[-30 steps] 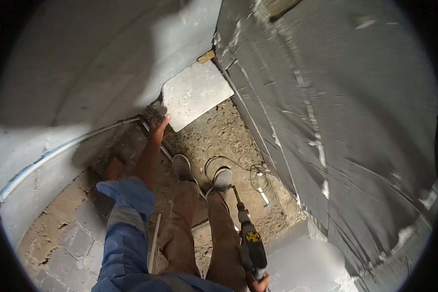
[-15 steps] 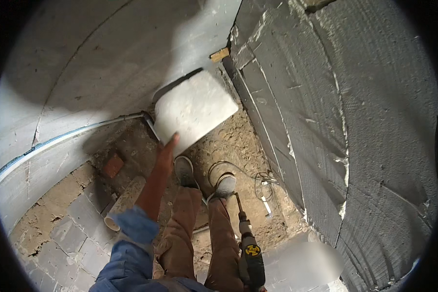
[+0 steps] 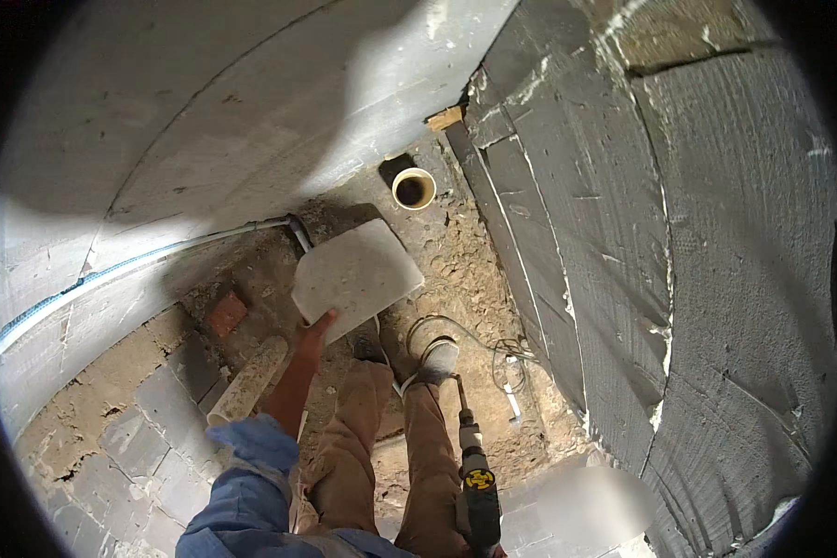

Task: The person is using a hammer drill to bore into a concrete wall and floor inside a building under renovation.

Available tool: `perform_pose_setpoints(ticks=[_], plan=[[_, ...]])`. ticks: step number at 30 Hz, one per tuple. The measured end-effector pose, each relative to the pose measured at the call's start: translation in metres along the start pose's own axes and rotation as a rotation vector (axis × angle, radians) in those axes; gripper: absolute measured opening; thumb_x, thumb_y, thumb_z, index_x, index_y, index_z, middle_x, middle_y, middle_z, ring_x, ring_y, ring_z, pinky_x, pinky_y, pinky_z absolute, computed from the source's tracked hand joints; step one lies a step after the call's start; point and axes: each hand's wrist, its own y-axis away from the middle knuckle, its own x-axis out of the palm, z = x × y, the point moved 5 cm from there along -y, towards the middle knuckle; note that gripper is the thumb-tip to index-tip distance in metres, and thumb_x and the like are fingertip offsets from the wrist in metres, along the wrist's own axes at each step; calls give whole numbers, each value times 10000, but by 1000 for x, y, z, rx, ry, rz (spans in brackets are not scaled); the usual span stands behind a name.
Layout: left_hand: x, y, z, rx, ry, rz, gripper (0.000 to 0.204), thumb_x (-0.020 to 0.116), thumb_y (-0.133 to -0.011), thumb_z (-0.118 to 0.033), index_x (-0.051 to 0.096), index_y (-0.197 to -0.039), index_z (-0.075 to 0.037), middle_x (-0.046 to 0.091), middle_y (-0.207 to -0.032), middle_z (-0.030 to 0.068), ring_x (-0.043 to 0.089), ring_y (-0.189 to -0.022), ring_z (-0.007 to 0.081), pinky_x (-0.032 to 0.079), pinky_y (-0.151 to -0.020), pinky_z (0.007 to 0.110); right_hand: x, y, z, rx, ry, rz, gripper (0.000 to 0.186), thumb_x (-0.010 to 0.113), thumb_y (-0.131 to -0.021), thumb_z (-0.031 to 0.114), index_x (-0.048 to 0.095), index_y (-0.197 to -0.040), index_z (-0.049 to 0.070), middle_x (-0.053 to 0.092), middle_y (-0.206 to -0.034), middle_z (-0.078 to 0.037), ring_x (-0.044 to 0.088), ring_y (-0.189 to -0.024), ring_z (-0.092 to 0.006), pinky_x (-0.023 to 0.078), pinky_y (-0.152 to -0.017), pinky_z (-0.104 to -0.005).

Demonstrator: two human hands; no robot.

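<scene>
A pale, flat slab (image 3: 358,272) with one cut-off corner hangs over the dirt floor, in front of my feet. My left hand (image 3: 316,331) is closed on its near edge, thumb on the upper face; the other fingers are hidden beneath. At the lower edge, a black power drill (image 3: 480,493) with a long bit points away from me, the bit's tip beside my right shoe (image 3: 439,358). Only a sliver of my right hand (image 3: 500,551) shows at the drill's rear, closed around it. Beyond the slab, an open round pipe end (image 3: 414,189) stands up from the floor.
Grey block walls (image 3: 577,214) rise at the right and a smooth pale wall (image 3: 223,112) at the left, meeting in a far corner. A white pipe (image 3: 139,272) runs along the left wall. A red brick (image 3: 226,314), a loose pipe (image 3: 248,383) and a coiled cable (image 3: 509,358) lie on rough ground.
My left hand has brought the slab nearer to me and lower in view, uncovering the upright pipe end. The drill stays almost in place; the view has shifted slightly.
</scene>
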Motion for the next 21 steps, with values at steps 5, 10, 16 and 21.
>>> perform_pose_setpoints(ticks=[5, 10, 16, 21], plan=[[47, -11, -19, -9, -5, 3, 965, 852, -646, -449, 382, -1368, -13, 493, -1320, 142, 482, -1241, 282, 417, -1033, 430, -39, -38, 39, 37, -61, -6, 225, 612, -871, 255, 696, -1041, 135, 489, -803, -72, 427, -753, -191, 417, -636, -324], [51, -39, -36, 101, 23, 138, 910, 857, -668, -366, 372, -1352, -12, 451, -1345, 184, 492, -1222, 284, 434, -1040, 441, -71, -72, 78, 65, -150, -2, 214, 623, -875, 256, 701, -1049, 159, 459, -775, -65, 399, -724, -195, 404, -625, -323], [-19, -76, -9, 116, -612, -367, 1082, 778, -742, -433, 140, -1453, 74, 406, -1362, 279, 464, -1240, 381, 442, -1007, 473, -113, -102, 121, 67, -285, 0, 205, 637, -880, 259, 707, -1059, 189, 423, -741, -57, 365, -689, -200, 387, -612, -320], [67, 40, 14, 230, -911, -31, 926, 681, -823, -442, 217, -1420, 93, 473, -1303, 315, 522, -1160, 416, 427, -982, 466, -148, -103, 148, 115, -381, -56, 200, 649, -884, 260, 711, -1068, 213, 393, -713, -50, 337, -660, -204, 374, -601, -319]])
